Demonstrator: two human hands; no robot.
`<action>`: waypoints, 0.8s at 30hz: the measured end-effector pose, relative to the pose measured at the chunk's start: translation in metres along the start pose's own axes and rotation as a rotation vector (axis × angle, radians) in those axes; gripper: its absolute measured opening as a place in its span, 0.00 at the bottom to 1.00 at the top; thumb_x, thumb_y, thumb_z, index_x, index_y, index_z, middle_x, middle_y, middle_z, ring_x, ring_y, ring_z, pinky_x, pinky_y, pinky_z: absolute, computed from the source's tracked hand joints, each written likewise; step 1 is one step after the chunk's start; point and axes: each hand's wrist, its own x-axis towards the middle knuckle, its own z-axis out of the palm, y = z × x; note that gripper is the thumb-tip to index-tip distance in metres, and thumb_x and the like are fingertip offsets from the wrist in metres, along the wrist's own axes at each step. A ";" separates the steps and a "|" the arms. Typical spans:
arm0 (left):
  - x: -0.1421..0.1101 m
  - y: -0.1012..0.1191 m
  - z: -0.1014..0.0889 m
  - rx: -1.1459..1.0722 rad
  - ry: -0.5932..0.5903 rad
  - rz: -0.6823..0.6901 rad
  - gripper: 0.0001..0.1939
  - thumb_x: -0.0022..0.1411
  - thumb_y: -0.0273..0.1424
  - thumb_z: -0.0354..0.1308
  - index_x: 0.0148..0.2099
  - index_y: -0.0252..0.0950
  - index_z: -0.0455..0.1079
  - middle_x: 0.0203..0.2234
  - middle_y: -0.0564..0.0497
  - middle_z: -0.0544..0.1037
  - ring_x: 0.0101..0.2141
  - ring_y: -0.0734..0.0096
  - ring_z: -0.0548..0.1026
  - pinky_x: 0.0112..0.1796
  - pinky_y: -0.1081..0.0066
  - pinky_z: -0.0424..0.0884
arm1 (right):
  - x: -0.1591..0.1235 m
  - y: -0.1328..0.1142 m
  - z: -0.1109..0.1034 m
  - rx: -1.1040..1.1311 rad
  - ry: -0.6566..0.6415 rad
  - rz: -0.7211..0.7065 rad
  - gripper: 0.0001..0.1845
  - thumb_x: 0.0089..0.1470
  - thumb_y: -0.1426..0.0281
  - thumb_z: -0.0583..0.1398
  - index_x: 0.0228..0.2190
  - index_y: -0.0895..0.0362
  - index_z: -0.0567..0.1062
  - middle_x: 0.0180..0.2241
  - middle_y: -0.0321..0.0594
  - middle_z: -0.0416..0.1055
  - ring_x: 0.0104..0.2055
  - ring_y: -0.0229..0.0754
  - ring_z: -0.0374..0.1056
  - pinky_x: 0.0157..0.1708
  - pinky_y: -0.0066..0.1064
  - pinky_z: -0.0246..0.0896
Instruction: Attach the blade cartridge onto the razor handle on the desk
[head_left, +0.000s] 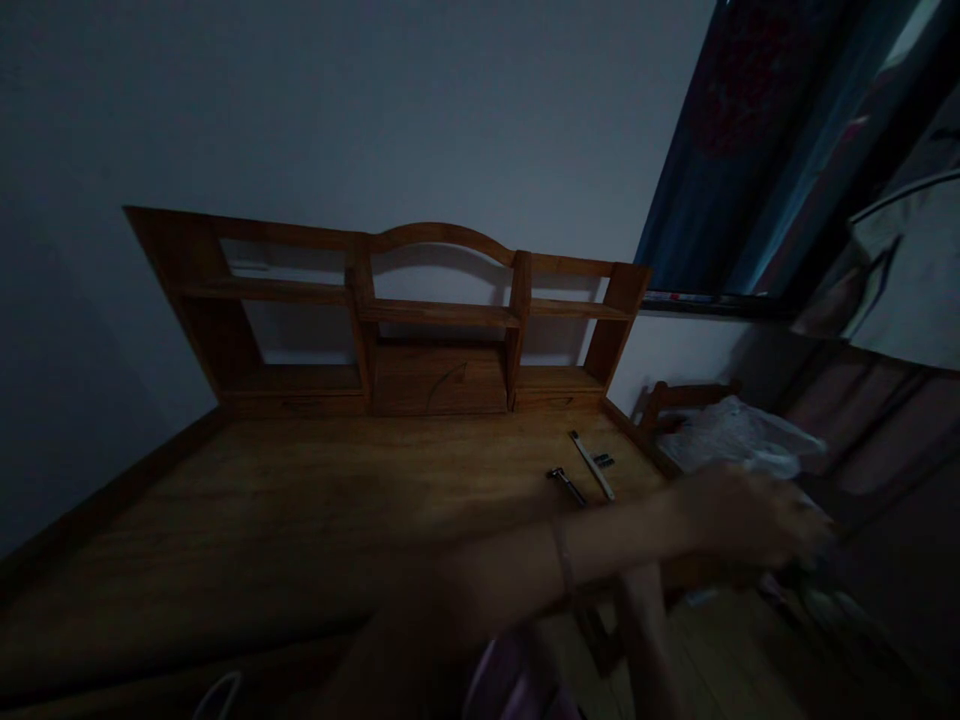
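Our blurred hands (742,515) are near the plastic bag (739,435), past the desk's (337,490) right edge; we cannot tell their grip.

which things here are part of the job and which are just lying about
Likely the job's, near the blurred hands (grip unclear):
- razor-like tool
- slim pale stick
- small dark pieces

Seemingly just there:
- plastic bag
- wooden shelf unit

The wooden tabletop (337,490) carries one small hammer (568,485), one pale long tool (592,466) and small dark pieces (603,461). The blurred hands (742,515) are near the clear plastic bag (739,437), to the right.
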 end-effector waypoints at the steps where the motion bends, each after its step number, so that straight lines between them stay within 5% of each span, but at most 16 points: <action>1: -0.023 -0.020 0.013 -0.067 0.091 -0.155 0.17 0.69 0.29 0.39 0.50 0.33 0.67 0.47 0.36 0.72 0.45 0.61 0.73 0.36 0.65 0.68 | 0.000 0.005 -0.012 -0.044 0.050 0.020 0.24 0.54 0.55 0.54 0.25 0.62 0.77 0.18 0.39 0.73 0.23 0.39 0.68 0.19 0.25 0.64; 3: -0.083 -0.057 0.043 -0.091 0.100 -0.351 0.12 0.67 0.29 0.46 0.45 0.31 0.69 0.40 0.39 0.74 0.41 0.61 0.74 0.35 0.66 0.68 | 0.001 0.015 -0.038 -0.108 0.169 0.140 0.22 0.49 0.56 0.62 0.31 0.65 0.80 0.22 0.41 0.76 0.26 0.41 0.72 0.22 0.24 0.65; 6: -0.187 -0.093 0.082 -0.053 -0.055 -0.669 0.10 0.66 0.28 0.48 0.41 0.32 0.70 0.37 0.42 0.75 0.40 0.62 0.74 0.37 0.67 0.68 | 0.009 0.019 -0.066 -0.210 0.270 0.278 0.24 0.45 0.55 0.66 0.36 0.62 0.80 0.24 0.41 0.77 0.30 0.45 0.74 0.27 0.25 0.65; 11: -0.317 -0.097 0.118 -0.041 -0.249 -1.070 0.15 0.67 0.28 0.45 0.52 0.35 0.66 0.45 0.43 0.74 0.42 0.64 0.75 0.38 0.69 0.68 | 0.060 -0.001 -0.047 -0.278 0.057 0.071 0.24 0.57 0.53 0.56 0.36 0.62 0.79 0.19 0.38 0.72 0.25 0.43 0.70 0.29 0.29 0.63; 14: -0.351 -0.088 0.130 -0.067 -0.291 -1.122 0.18 0.69 0.28 0.43 0.58 0.35 0.62 0.51 0.42 0.73 0.47 0.62 0.74 0.42 0.67 0.68 | 0.092 -0.006 -0.014 -0.557 -0.335 -0.062 0.20 0.59 0.58 0.55 0.32 0.61 0.79 0.25 0.43 0.74 0.28 0.43 0.71 0.29 0.29 0.60; 17: -0.361 -0.081 0.140 -0.112 -0.289 -1.145 0.16 0.70 0.29 0.41 0.53 0.34 0.66 0.45 0.42 0.76 0.44 0.61 0.75 0.41 0.66 0.68 | 0.103 0.007 0.009 -0.990 -0.524 -0.046 0.11 0.55 0.65 0.59 0.31 0.61 0.77 0.31 0.49 0.76 0.33 0.47 0.72 0.30 0.30 0.58; 20: -0.362 -0.075 0.146 -0.132 -0.209 -1.157 0.17 0.71 0.33 0.40 0.44 0.34 0.70 0.38 0.44 0.78 0.39 0.61 0.76 0.39 0.65 0.68 | 0.098 0.031 0.016 -1.213 -0.634 -0.025 0.09 0.54 0.69 0.59 0.35 0.60 0.76 0.34 0.51 0.76 0.37 0.50 0.72 0.32 0.31 0.57; 24: -0.361 -0.072 0.150 -0.162 -0.063 -1.158 0.17 0.70 0.34 0.42 0.44 0.35 0.72 0.39 0.44 0.78 0.40 0.63 0.76 0.42 0.65 0.69 | 0.102 0.046 0.019 -1.187 -0.644 -0.010 0.08 0.55 0.73 0.56 0.35 0.58 0.75 0.34 0.49 0.75 0.39 0.48 0.72 0.33 0.30 0.57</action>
